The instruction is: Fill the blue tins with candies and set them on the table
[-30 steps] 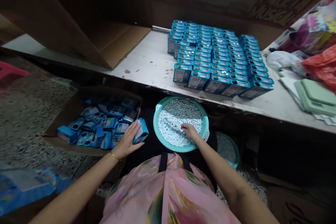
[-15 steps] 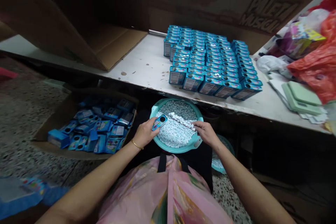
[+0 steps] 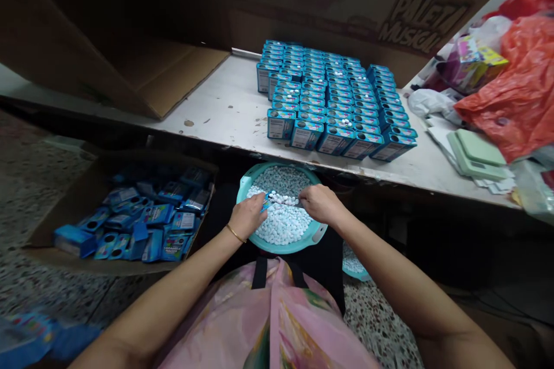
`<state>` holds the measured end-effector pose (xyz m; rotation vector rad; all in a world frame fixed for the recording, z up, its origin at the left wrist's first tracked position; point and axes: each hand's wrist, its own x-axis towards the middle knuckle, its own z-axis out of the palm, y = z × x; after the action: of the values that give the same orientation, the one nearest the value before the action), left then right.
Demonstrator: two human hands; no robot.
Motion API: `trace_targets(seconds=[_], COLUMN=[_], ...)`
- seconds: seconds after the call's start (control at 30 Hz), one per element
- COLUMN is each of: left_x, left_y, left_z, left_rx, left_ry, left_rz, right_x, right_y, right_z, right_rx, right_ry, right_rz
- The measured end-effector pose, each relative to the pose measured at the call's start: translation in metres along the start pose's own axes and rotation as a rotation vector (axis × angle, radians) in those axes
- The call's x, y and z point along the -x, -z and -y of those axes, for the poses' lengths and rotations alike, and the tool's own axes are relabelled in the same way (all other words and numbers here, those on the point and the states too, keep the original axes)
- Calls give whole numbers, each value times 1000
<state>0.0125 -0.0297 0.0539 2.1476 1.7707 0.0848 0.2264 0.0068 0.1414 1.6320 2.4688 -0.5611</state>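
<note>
A turquoise basin (image 3: 243, 184) full of small white candies (image 3: 283, 229) rests in front of my body. Over its left side, my left hand (image 3: 247, 217) is closed around a small blue candy box (image 3: 265, 202), mostly covered by the fingers. My right hand (image 3: 321, 203) grips the end of a narrow scoop heaped with candies (image 3: 284, 199). The scoop spans the basin, and its far end is at the box. The scoop itself is largely hidden under the candies and fingers, as is the box's opening.
Rows of upright blue boxes (image 3: 320, 104) stand on the white table (image 3: 208, 115), loose candies on some tops. An open carton (image 3: 43, 242) of blue boxes is at left. A green scale (image 3: 476, 153) and red plastic bags (image 3: 515, 86) lie right. Another candy basin (image 3: 355, 268) sits below.
My right hand has moved left and up, bringing the scoop to the box. The box has tilted in my left hand, and its face with the round hole no longer shows. The view has shifted slightly.
</note>
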Motion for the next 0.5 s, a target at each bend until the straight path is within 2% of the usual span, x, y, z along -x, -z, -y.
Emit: trace_targets(seconds=[0.2,0.33,0.4,0.5], left_x=[-8,-7,-2,8], left_y=[-7,-2,3,12], left_z=[1,8,13,21], left_rx=[29,33,46,99], left_ry=[-13,30,61,82], left_rz=[-11,-25,-35,-73], right_x=[-7,0,5,2], right_y=[18,26,13,-36], right_z=[19,-1,-18,-34], right_rx=[78,80,69,67], right_ry=[-29,-18,-54,-198], right_rz=[42,19,-10,16])
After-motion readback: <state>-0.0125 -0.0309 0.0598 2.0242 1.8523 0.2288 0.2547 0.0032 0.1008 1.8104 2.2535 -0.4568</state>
